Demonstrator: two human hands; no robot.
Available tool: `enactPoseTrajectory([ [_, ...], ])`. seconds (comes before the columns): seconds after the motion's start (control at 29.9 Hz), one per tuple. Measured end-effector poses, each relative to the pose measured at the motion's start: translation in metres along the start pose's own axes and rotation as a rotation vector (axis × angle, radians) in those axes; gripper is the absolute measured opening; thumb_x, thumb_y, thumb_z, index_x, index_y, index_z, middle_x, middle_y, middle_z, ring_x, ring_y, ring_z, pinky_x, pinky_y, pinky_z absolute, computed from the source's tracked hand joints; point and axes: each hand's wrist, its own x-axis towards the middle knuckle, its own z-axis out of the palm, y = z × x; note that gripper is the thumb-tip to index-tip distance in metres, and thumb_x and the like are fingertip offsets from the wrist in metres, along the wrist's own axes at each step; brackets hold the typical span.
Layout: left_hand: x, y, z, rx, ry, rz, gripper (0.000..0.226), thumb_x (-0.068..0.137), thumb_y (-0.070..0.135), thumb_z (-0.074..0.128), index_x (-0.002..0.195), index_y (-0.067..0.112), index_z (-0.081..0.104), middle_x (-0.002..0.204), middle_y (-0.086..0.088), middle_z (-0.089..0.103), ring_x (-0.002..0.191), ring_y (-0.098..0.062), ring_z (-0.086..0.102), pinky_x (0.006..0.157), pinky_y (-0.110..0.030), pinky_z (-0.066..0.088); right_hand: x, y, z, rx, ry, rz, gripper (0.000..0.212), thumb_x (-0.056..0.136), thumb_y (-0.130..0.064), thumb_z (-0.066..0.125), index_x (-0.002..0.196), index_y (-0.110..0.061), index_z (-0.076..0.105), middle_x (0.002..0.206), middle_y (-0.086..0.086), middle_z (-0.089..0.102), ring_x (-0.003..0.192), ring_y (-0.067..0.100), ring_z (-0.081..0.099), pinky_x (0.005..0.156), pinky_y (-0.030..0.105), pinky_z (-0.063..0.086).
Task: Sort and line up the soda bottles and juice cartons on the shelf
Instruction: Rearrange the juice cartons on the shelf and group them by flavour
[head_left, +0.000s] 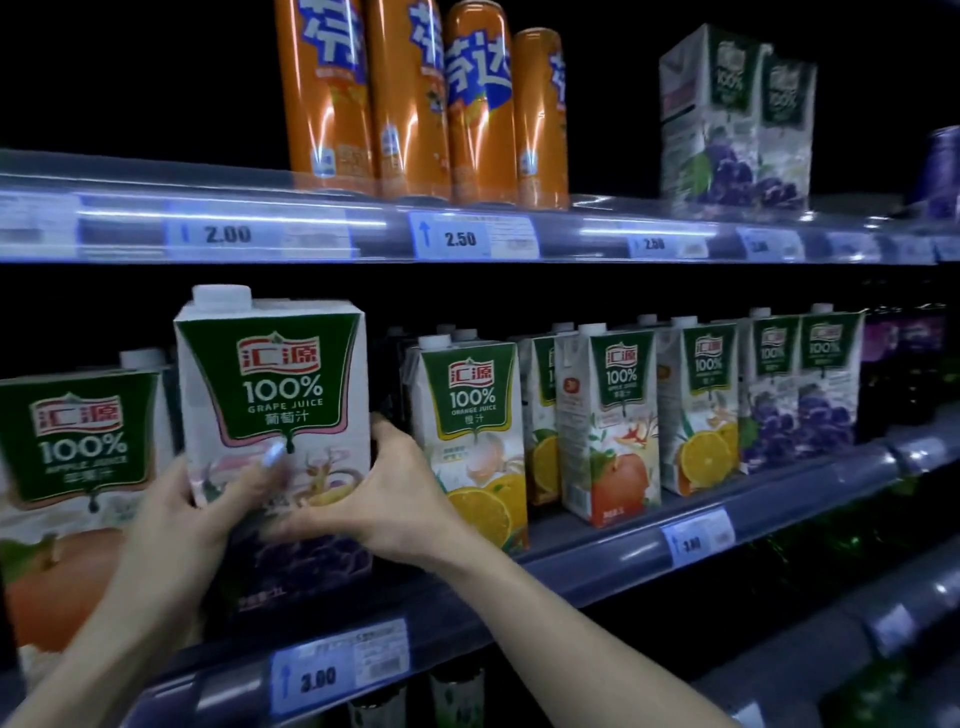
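Note:
A grape juice carton (275, 395) with a green label and white cap stands upright at the front of the middle shelf (582, 566). My left hand (182, 509) grips its lower left edge, fingers across the front. My right hand (384, 488) clasps its lower right side. An apple juice carton (67, 467) stands to its left, an orange juice carton (478, 436) to its right. Further right stand apple (608, 421), orange (701, 405) and two grape cartons (800, 384). Orange soda bottles (415, 104) stand on the upper shelf.
Two grape juice cartons (737, 119) stand on the upper shelf at the right. Price tags (462, 239) line the shelf rails. Dark bottles (904, 358) fill the far right of the middle shelf. Bottle tops (457, 696) show on the shelf below.

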Motion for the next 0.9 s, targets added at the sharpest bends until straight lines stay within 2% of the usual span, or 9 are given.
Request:
enactPoseTrajectory([
  [0.1, 0.002, -0.006, 0.009, -0.002, 0.046, 0.071, 0.084, 0.043, 0.067, 0.082, 0.097, 0.004, 0.07, 0.086, -0.014, 0.077, 0.081, -0.035, 0.074, 0.075, -0.045, 0.058, -0.001, -0.007, -0.008, -0.096, -0.051, -0.018, 0.062, 0.062, -0.015, 0.089, 0.116, -0.017, 0.059, 0.113, 0.004, 0.074, 0.102, 0.015, 0.071, 0.093, 0.036, 0.057],
  [0.2, 0.003, -0.009, 0.017, -0.03, 0.051, 0.088, 0.093, 0.04, 0.068, 0.081, 0.103, 0.001, 0.067, 0.084, -0.008, 0.078, 0.075, -0.025, 0.076, 0.06, -0.029, 0.059, -0.007, -0.015, -0.025, -0.158, -0.089, -0.03, 0.067, 0.071, -0.021, 0.084, 0.13, -0.019, 0.052, 0.125, 0.002, 0.068, 0.112, 0.013, 0.065, 0.097, 0.033, 0.054],
  [0.3, 0.005, -0.013, 0.022, -0.058, 0.078, 0.111, 0.088, 0.037, 0.068, 0.082, 0.096, 0.005, 0.066, 0.077, -0.001, 0.078, 0.069, -0.016, 0.075, 0.059, -0.027, 0.058, -0.02, -0.021, -0.051, -0.197, -0.094, -0.043, 0.076, 0.079, -0.023, 0.078, 0.144, -0.02, 0.041, 0.143, 0.001, 0.054, 0.126, 0.013, 0.053, 0.105, 0.027, 0.045],
  [0.37, 0.005, -0.016, 0.026, -0.06, 0.09, 0.136, 0.076, 0.037, 0.067, 0.082, 0.087, 0.013, 0.067, 0.073, 0.004, 0.078, 0.067, -0.012, 0.074, 0.061, -0.029, 0.061, -0.031, -0.026, -0.073, -0.118, 0.01, -0.047, 0.064, 0.081, -0.015, 0.075, 0.139, -0.014, 0.049, 0.131, 0.007, 0.062, 0.113, 0.016, 0.062, 0.093, 0.021, 0.05],
  [0.47, 0.004, -0.021, 0.029, -0.042, 0.097, 0.127, 0.068, 0.041, 0.064, 0.082, 0.084, 0.014, 0.069, 0.077, 0.002, 0.078, 0.08, -0.024, 0.073, 0.083, -0.046, 0.057, -0.046, -0.02, -0.12, 0.053, 0.256, -0.073, 0.026, 0.082, -0.002, 0.07, 0.107, -0.009, 0.067, 0.085, 0.003, 0.07, 0.075, 0.012, 0.066, 0.069, 0.019, 0.056],
  [0.53, 0.002, -0.024, 0.032, -0.03, 0.096, 0.106, 0.068, 0.043, 0.064, 0.083, 0.086, 0.012, 0.07, 0.078, 0.0, 0.078, 0.083, -0.031, 0.072, 0.088, -0.056, 0.052, -0.053, -0.012, -0.153, -0.023, 0.439, -0.056, 0.023, 0.081, -0.004, 0.073, 0.101, -0.009, 0.066, 0.084, 0.001, 0.068, 0.08, 0.015, 0.065, 0.076, 0.025, 0.055],
  [0.63, 0.001, -0.028, 0.035, -0.014, 0.087, 0.063, 0.072, 0.039, 0.067, 0.082, 0.084, 0.012, 0.072, 0.076, -0.001, 0.078, 0.069, -0.023, 0.075, 0.076, -0.05, 0.057, -0.057, 0.015, -0.195, -0.235, 0.616, 0.079, 0.05, 0.075, -0.024, 0.081, 0.118, -0.011, 0.058, 0.109, 0.002, 0.064, 0.105, 0.022, 0.061, 0.094, 0.033, 0.051],
  [0.77, 0.002, -0.032, 0.041, -0.064, 0.078, 0.033, 0.075, 0.031, 0.07, 0.082, 0.079, 0.013, 0.072, 0.07, 0.0, 0.077, 0.06, -0.017, 0.074, 0.051, -0.03, 0.059, -0.055, 0.037, -0.219, -0.338, 0.605, 0.252, 0.1, 0.06, -0.049, 0.085, 0.14, -0.012, 0.038, 0.139, 0.006, 0.051, 0.125, 0.025, 0.051, 0.107, 0.048, 0.042],
  [0.9, 0.0, -0.032, 0.049, -0.113, 0.075, 0.035, 0.048, 0.041, 0.058, 0.079, 0.072, 0.021, 0.077, 0.065, 0.002, 0.076, 0.055, -0.013, 0.073, 0.05, -0.028, 0.059, -0.048, 0.04, -0.221, -0.248, 0.442, 0.38, 0.106, 0.061, -0.044, 0.084, 0.144, -0.005, 0.03, 0.144, 0.004, 0.044, 0.127, 0.024, 0.047, 0.111, 0.042, 0.036],
])
